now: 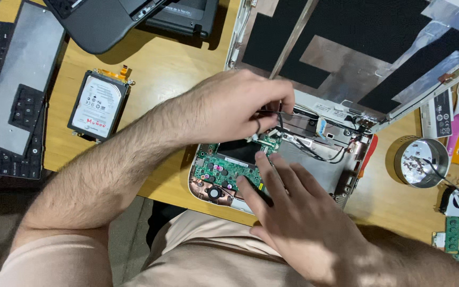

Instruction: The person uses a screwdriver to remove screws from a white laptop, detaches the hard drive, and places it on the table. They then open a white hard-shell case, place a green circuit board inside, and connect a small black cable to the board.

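Note:
An opened small white laptop (346, 175) lies at the near table edge, its green circuit board (221, 167) and copper fan (214, 192) exposed. My left hand (235, 109) hovers over the board and pinches thin black wires (278, 118) between thumb and fingers. My right hand (298, 212) rests flat on the laptop base, its fingertips touching the board near a small connector (266, 141). The laptop's lid (357, 53), patched with black and silver foil, stands open behind.
A hard drive (98, 105) lies on the wooden table (155, 69) to the left, beside a detached black keyboard (19, 95). A dark laptop part (107, 21) sits at the top. A round metal tin (419, 162) of screws and a green memory module (453, 234) are at right.

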